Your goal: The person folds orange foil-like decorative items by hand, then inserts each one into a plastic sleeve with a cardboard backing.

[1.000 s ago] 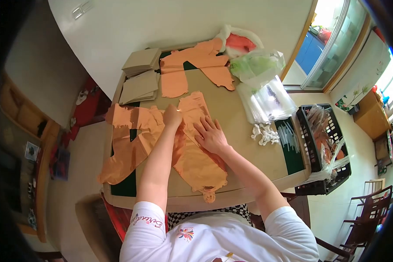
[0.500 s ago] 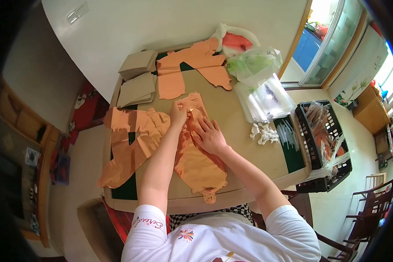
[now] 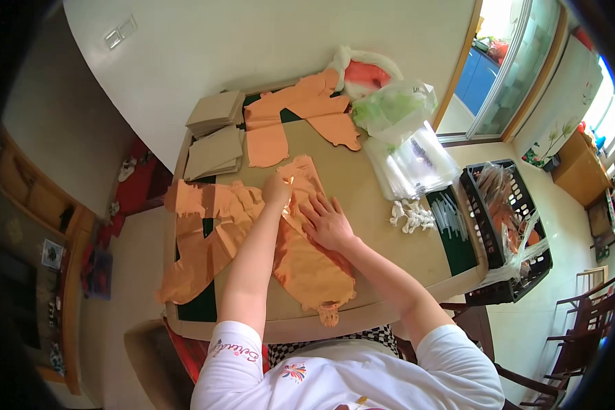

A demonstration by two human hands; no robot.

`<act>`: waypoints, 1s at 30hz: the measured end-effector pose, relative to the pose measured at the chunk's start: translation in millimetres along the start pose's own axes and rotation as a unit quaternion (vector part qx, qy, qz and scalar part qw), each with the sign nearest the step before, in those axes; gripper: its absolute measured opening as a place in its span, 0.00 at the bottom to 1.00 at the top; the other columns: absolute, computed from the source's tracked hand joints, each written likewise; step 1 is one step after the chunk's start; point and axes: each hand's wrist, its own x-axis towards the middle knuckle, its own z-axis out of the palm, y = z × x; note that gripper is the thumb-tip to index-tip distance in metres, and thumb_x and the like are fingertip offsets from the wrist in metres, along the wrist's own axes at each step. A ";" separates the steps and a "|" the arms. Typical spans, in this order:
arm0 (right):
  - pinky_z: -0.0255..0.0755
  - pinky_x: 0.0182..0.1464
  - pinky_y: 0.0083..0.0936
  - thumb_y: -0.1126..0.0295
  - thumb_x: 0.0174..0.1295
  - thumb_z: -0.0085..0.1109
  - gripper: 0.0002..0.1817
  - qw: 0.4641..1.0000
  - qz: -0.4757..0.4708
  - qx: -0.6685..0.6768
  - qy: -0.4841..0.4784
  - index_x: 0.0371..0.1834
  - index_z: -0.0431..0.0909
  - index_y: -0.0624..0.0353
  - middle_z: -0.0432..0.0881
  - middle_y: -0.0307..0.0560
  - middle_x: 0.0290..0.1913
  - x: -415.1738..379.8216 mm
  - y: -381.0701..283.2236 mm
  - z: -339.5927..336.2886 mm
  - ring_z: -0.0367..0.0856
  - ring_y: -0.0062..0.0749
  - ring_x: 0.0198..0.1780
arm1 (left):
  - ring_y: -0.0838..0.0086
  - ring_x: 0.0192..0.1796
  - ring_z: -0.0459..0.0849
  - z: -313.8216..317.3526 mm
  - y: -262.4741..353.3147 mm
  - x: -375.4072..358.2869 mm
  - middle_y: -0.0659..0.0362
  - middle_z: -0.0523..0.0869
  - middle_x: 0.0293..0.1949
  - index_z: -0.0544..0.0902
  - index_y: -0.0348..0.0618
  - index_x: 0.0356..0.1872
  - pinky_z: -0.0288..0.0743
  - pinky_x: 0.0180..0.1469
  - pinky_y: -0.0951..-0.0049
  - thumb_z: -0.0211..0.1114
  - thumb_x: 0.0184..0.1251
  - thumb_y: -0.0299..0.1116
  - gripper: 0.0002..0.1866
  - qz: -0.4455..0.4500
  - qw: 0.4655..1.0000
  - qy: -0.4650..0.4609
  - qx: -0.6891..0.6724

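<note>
A long copper-coloured foil piece (image 3: 316,263) lies in front of me, its lower end at the table's near edge. My left hand (image 3: 277,190) is closed on the upper left edge of this foil, its fingers partly hidden. Flat on the same foil, fingers spread, rests my right hand (image 3: 329,224). More crumpled foil (image 3: 208,225) lies to the left, partly behind my left forearm. Beyond my hands is a flat foil stack (image 3: 266,140), matte orange on top.
Brown cardboard pieces (image 3: 215,152) are stacked at the back left. Clear plastic bags (image 3: 417,164) lie at the right, near white clips (image 3: 412,216) and thin translucent tubes (image 3: 449,217). A black crate (image 3: 488,229) stands beyond the table's right edge.
My left hand has moved slightly down and left along the foil, still closed on it. The right hand stays spread on the foil. The whole view has shifted slightly.
</note>
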 end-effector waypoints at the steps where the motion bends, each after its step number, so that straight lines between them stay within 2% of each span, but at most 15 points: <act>1: 0.38 0.77 0.46 0.50 0.71 0.38 0.28 1.000 -0.002 -0.001 0.003 0.72 0.63 0.45 0.54 0.50 0.77 0.1 0.5 -1.1 0.46 0.42 0.79 | 0.49 0.49 0.82 4.9 2.0 -1.6 0.46 0.85 0.45 0.77 0.42 0.48 0.76 0.49 0.55 0.63 0.59 0.34 0.16 0.000 1.000 0.023 -0.005; 3: 0.41 0.76 0.47 0.50 0.71 0.38 0.27 1.000 -0.001 -0.003 0.010 0.71 0.63 0.45 0.56 0.50 0.76 0.2 0.8 -1.6 0.48 0.42 0.78 | 0.50 0.47 0.83 9.9 9.5 -11.3 0.48 0.85 0.41 0.77 0.42 0.42 0.76 0.48 0.54 0.61 0.62 0.36 0.11 0.030 0.995 0.075 -0.055; 6: 0.44 0.75 0.48 0.51 0.71 0.40 0.28 0.999 -0.003 -0.029 0.015 0.71 0.64 0.47 0.59 0.51 0.75 -0.5 1.6 0.9 0.51 0.43 0.77 | 0.51 0.48 0.82 8.4 27.3 -23.8 0.48 0.84 0.43 0.78 0.42 0.42 0.75 0.48 0.55 0.63 0.62 0.35 0.11 0.006 0.977 0.077 -0.201; 9: 0.46 0.74 0.49 0.51 0.70 0.42 0.29 0.999 -0.006 -0.003 0.050 0.70 0.64 0.53 0.60 0.52 0.74 0.8 3.5 8.2 0.53 0.44 0.76 | 0.53 0.50 0.80 21.8 6.5 -31.6 0.50 0.83 0.46 0.81 0.42 0.41 0.74 0.51 0.58 0.64 0.61 0.32 0.09 0.034 0.968 -0.009 -0.247; 12: 0.47 0.74 0.48 0.52 0.69 0.44 0.30 0.997 -0.004 0.031 0.070 0.70 0.63 0.58 0.61 0.52 0.74 2.7 5.1 10.2 0.53 0.44 0.76 | 0.55 0.53 0.78 21.5 -1.4 -57.8 0.52 0.82 0.49 0.83 0.43 0.42 0.72 0.54 0.61 0.63 0.61 0.28 0.08 0.196 0.975 0.066 -0.082; 13: 0.47 0.74 0.48 0.52 0.69 0.45 0.31 0.997 -0.002 0.038 0.070 0.70 0.63 0.60 0.61 0.52 0.74 2.3 5.0 9.7 0.53 0.44 0.76 | 0.57 0.55 0.76 11.9 6.0 -67.1 0.55 0.82 0.51 0.83 0.43 0.44 0.71 0.56 0.64 0.61 0.62 0.26 0.10 0.211 0.974 0.052 -0.068; 16: 0.49 0.73 0.50 0.53 0.68 0.47 0.31 0.995 -0.027 0.006 0.099 0.69 0.64 0.60 0.62 0.52 0.73 1.6 7.1 13.8 0.56 0.44 0.75 | 0.58 0.57 0.76 20.5 -3.3 -65.0 0.56 0.82 0.52 0.83 0.44 0.45 0.71 0.57 0.64 0.58 0.63 0.27 0.11 0.273 0.955 0.119 -0.002; 19: 0.46 0.75 0.47 0.51 0.70 0.43 0.31 0.998 -0.017 0.000 0.067 0.71 0.62 0.58 0.59 0.51 0.74 2.0 6.6 11.9 0.52 0.43 0.77 | 0.59 0.58 0.75 26.6 -11.8 -53.4 0.58 0.82 0.53 0.82 0.44 0.47 0.70 0.59 0.62 0.57 0.65 0.31 0.12 0.289 0.942 0.154 0.078; 22: 0.44 0.76 0.47 0.51 0.70 0.43 0.31 0.999 -0.011 0.000 0.051 0.71 0.61 0.58 0.58 0.51 0.75 1.9 4.7 7.8 0.50 0.42 0.77 | 0.58 0.58 0.75 13.5 -14.5 -41.9 0.57 0.81 0.53 0.81 0.43 0.49 0.69 0.59 0.56 0.58 0.65 0.36 0.14 0.236 0.960 0.098 0.113; 25: 0.43 0.76 0.46 0.51 0.70 0.41 0.31 1.000 0.005 0.014 0.028 0.72 0.60 0.58 0.56 0.50 0.76 0.3 0.7 0.6 0.49 0.41 0.78 | 0.54 0.56 0.78 -17.1 -30.2 -23.2 0.52 0.81 0.52 0.79 0.43 0.50 0.70 0.58 0.52 0.59 0.63 0.38 0.16 0.044 0.994 -0.004 0.097; 27: 0.42 0.76 0.45 0.51 0.71 0.40 0.31 1.000 0.008 0.002 0.022 0.72 0.60 0.57 0.56 0.50 0.76 2.6 2.7 3.7 0.49 0.41 0.78 | 0.52 0.52 0.80 -36.2 -61.6 -23.1 0.45 0.82 0.47 0.78 0.40 0.48 0.72 0.55 0.52 0.61 0.61 0.40 0.18 0.005 0.982 0.098 0.163; 30: 0.42 0.76 0.45 0.51 0.71 0.40 0.31 1.000 0.009 -0.001 0.018 0.72 0.60 0.56 0.56 0.49 0.76 3.2 3.7 7.5 0.49 0.41 0.78 | 0.52 0.51 0.81 -67.6 -94.1 -24.0 0.43 0.83 0.45 0.78 0.36 0.48 0.74 0.54 0.54 0.63 0.59 0.42 0.22 -0.107 0.962 0.147 0.204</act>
